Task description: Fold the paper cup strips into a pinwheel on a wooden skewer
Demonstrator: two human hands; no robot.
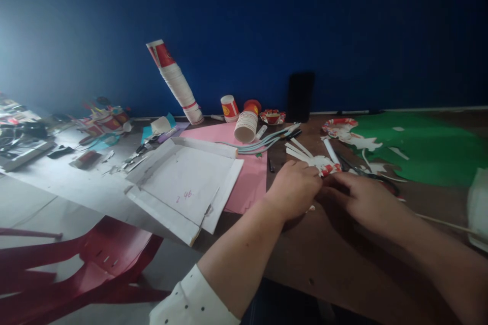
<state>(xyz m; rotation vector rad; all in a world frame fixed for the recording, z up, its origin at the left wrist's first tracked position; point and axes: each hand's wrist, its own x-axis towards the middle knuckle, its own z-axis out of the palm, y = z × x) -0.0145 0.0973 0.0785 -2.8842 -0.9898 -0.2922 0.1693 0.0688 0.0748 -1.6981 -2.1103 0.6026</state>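
Strip-cut paper cup (pixel 330 169) sits right of centre above the brown tabletop (pixel 343 274), at the fingers of both hands. Sweeping from the left, a red chair (pixel 114 256) stands by the near edge; behind it, a blurred cluster of red-and-white cups (pixel 108 123) looks already put together, though details cannot be made out. Next, a tall stack of paper cups (pixel 177 84) leans toward the blue wall (pixel 244 20), apparently uncut. In front lies a shallow white box (pixel 190 172) with pink handwriting, partly over a pink sheet (pixel 256 183). Beyond it, one loose cup (pixel 230 108) stands near nested cups (pixel 246 131) lying on their side; all seem unworked. A small flared cup piece (pixel 272 117), its rim spread outward, appears finished or nearly so, beside the dark phone (pixel 300 96).

Then comes the cup being handled: white strips fan leftward from it, so cutting looks well advanced, while shaping seems unfinished. The left hand (pixel 295 188) has its fingers curled and clamped on it; the right hand (pixel 360 198) meets it from the other side, but I cannot tell whether those fingers are closed. Farther right, a red-and-white cut ring (pixel 337 124), dark-handled scissors (pixel 387 181) and a green sheet (pixel 430 152) bearing paper scraps (pixel 398 153) suggest cutting already done.
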